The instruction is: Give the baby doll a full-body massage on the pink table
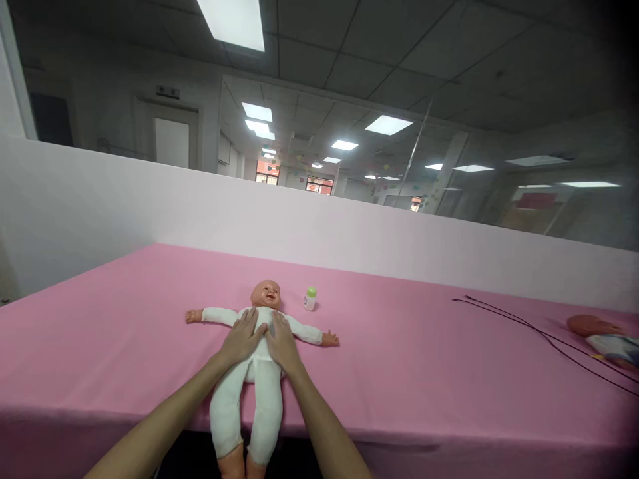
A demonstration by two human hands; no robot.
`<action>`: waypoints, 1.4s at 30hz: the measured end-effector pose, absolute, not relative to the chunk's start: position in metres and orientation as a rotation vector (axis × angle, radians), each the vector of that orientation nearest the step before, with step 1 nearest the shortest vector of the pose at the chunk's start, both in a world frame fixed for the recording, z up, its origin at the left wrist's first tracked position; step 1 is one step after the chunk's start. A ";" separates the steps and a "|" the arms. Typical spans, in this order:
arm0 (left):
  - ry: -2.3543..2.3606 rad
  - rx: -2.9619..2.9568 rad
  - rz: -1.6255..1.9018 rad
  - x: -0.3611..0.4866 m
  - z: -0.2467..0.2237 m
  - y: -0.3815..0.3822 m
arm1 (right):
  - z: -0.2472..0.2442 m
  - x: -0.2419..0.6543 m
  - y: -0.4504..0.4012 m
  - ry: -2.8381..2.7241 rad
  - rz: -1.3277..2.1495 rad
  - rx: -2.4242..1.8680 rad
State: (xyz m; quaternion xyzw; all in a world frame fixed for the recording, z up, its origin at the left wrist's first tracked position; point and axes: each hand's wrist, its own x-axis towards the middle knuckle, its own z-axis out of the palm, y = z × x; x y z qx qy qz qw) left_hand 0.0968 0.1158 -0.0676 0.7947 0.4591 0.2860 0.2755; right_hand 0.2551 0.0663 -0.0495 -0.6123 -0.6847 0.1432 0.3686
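A baby doll (268, 376) with a white cloth body lies on its back on the pink-covered table (399, 372), head away from me and arms spread. Its lower legs reach past the table's front edge. My left hand (243, 336) rests flat on the left side of the doll's chest, fingers stretched toward its head. On the other side of the chest lies my right hand (281, 340), also flat with fingers extended. The two thumbs nearly meet over the middle of the torso. Just beyond the doll's shoulder stands a small white bottle (309, 303) with a green cap.
Thin black cables (529, 324) run across the right part of the table. A second doll (596, 329) lies at the far right edge, partly cut off. Behind the table rises a low white wall (349, 233) with glass above it.
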 end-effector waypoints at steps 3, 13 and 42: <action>1.327 2.070 0.730 0.076 -0.077 0.125 | -0.055 0.266 0.065 -1.588 0.417 -1.669; 1.140 2.248 0.599 0.047 -0.073 0.044 | -0.067 0.244 0.000 -1.886 0.433 -1.598; 1.264 2.199 0.731 0.091 -0.052 0.100 | -0.055 0.244 0.070 -1.803 0.426 -1.638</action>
